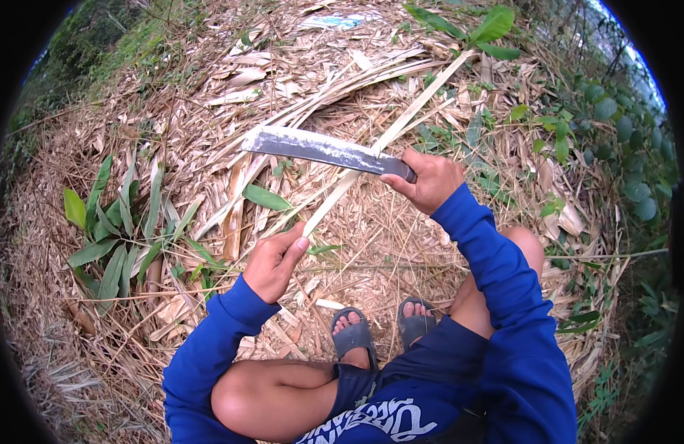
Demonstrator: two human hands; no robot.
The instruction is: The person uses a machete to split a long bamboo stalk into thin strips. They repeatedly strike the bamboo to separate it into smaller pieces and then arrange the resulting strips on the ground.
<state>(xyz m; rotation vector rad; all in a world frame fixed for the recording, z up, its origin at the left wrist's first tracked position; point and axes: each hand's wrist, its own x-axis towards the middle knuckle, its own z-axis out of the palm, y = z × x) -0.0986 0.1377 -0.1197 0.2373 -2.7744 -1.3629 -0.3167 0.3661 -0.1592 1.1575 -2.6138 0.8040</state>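
The left grip [275, 259] clamps the pale, flat plant-fibre strip [410, 117] by its near end, long axis running forward-right beneath the long dark-metal knife [319, 149] clenched in the right grip [433, 180].

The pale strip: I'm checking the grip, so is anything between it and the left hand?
Nothing visible: the left hand directly pinches the near end of the pale strip. Farther along, the knife in the right hand crosses over it; contact is unclear.
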